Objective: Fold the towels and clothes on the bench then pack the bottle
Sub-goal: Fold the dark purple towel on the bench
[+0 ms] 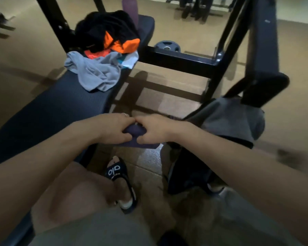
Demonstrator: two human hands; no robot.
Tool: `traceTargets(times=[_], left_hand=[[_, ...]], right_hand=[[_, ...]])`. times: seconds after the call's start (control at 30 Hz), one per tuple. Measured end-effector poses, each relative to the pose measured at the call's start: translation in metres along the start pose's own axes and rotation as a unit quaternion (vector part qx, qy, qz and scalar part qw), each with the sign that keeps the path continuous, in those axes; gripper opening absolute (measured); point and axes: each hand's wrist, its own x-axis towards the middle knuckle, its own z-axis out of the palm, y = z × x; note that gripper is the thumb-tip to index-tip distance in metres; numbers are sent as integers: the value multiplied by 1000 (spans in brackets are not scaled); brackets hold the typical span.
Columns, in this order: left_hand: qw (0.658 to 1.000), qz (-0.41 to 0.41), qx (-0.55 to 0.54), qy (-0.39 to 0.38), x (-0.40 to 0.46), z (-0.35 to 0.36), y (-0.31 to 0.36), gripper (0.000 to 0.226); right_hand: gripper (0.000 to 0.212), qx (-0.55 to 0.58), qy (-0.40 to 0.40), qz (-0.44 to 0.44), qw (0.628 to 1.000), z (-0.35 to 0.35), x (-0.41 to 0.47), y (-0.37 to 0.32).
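The left hand [112, 129] and the right hand [154, 130] met over a small dark purple cloth [136, 134], each with fingers curled round it, pinching it between them just off the near edge of the bench [48, 110]. Farther along the bench lay a crumpled grey towel [94, 73], touching a black and orange clothes heap [110, 32].

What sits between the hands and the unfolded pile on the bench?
Nothing visible. Left hand and right hand both grip a dark purple cloth beside the bench. The bench pad from there up to the grey garment and black-and-orange clothes is bare.
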Motion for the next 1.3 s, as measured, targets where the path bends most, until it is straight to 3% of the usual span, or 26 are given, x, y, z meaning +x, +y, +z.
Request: traceTargets(times=[0.17, 0.27, 0.37, 0.47, 0.6, 0.67, 0.73, 0.8, 0.87, 1.0, 1.17, 1.3], left_hand=[[998, 47, -48, -16, 31, 73, 52, 25], [989, 14, -142, -44, 55, 116, 77, 43], [952, -68, -283, -93, 75, 154, 98, 78], [920, -125, -364, -71, 92, 188, 110, 89], [931, -149, -327, -64, 114, 218, 122, 69], [949, -141, -271, -78, 128, 233, 127, 59], [968, -143, -181, -98, 142, 248, 133, 57], [970, -166, -145, -99, 154, 255, 140, 60], [965, -177, -180, -71, 162, 256, 141, 54], [967, -145, -211, 8, 152, 252, 134, 20], [960, -130, -232, 85, 124, 244, 133, 12], [955, -146, -248, 78, 112, 235, 130, 16]], right_hand=[[17, 83, 11, 99, 992, 74, -62, 42], [20, 59, 19, 158, 985, 119, -93, 67], [28, 21, 23, 212, 977, 153, -121, 89], [34, -38, 56, 268, 961, 174, -140, 110], [40, -124, 90, 309, 939, 184, -145, 139], [32, -158, 144, 308, 927, 185, -140, 151], [29, -190, 214, 288, 914, 187, -130, 161], [33, -207, 228, 270, 912, 186, -116, 167], [24, -224, 208, 269, 913, 184, -103, 172], [11, -254, 168, 288, 908, 186, -85, 189], [27, -258, 117, 298, 912, 197, -70, 195], [39, -203, 59, 332, 919, 202, -61, 192]])
